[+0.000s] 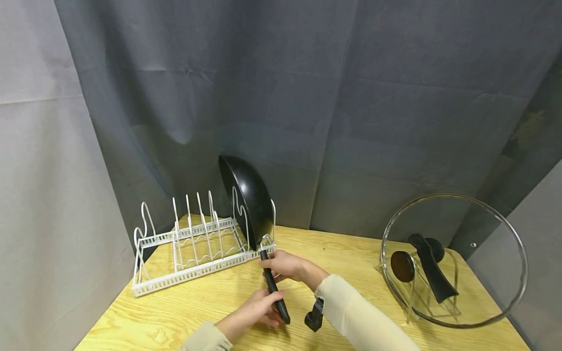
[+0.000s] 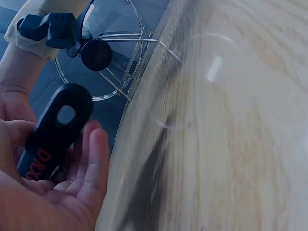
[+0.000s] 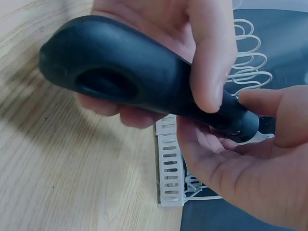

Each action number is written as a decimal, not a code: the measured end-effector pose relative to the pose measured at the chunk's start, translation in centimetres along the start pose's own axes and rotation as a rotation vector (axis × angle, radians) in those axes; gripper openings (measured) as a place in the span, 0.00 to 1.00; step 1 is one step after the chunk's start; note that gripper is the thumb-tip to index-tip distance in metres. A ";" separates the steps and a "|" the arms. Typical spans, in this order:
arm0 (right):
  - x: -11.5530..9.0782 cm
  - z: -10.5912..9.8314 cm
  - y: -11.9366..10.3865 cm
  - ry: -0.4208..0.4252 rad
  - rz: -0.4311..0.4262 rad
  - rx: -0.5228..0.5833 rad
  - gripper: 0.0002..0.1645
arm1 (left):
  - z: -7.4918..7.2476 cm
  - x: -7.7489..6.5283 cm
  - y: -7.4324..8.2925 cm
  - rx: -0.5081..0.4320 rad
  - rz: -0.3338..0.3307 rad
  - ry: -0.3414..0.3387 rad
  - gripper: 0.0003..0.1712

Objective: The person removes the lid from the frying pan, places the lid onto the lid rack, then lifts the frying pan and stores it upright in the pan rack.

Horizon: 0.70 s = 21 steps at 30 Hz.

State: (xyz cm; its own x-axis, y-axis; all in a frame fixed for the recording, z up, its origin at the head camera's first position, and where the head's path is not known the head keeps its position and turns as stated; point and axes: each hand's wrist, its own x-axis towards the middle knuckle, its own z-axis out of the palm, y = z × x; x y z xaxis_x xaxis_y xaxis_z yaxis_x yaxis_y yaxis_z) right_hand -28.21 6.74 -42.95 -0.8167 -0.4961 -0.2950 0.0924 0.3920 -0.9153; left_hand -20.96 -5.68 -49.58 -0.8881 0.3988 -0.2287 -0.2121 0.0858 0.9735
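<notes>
A black wok-like frying pan (image 1: 252,200) stands on edge in the right end of a white wire rack (image 1: 193,273), its handle (image 1: 270,282) pointing toward me. My left hand (image 1: 259,307) holds the handle near its free end, with the thumb on top and the fingers beneath in the right wrist view. Closer to the pan, my right hand (image 1: 287,266) grips the same handle (image 3: 120,67). The holed tip of the handle (image 2: 57,125) shows in the left wrist view, with red lettering on it.
At the right stands a clear glass lid (image 1: 454,196) with a metal rim and dark knob, on a wire stand (image 1: 412,297). A black handle (image 1: 432,268) shows behind the glass. Grey curtains (image 1: 351,122) hang behind the wooden table (image 1: 342,292).
</notes>
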 end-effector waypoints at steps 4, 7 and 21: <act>0.0 -0.1 0.2 0.009 0.006 -0.012 0.13 | -0.5 -0.1 0.4 0.029 0.007 -0.027 0.19; 0.0 -0.2 0.3 0.017 0.006 -0.020 0.14 | -0.9 -0.2 0.6 0.035 0.012 -0.037 0.20; -0.8 -1.0 0.9 0.002 -0.029 -0.014 0.13 | -3.4 -0.8 1.2 0.176 0.107 0.023 0.17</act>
State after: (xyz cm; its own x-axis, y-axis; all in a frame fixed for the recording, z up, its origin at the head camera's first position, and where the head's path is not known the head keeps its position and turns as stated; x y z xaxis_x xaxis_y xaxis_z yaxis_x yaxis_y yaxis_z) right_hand -28.04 8.25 -43.22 -0.8200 -0.5058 -0.2678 0.0606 0.3885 -0.9194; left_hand -21.86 -9.01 -48.22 -0.9112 0.3934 -0.1218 -0.0433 0.2026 0.9783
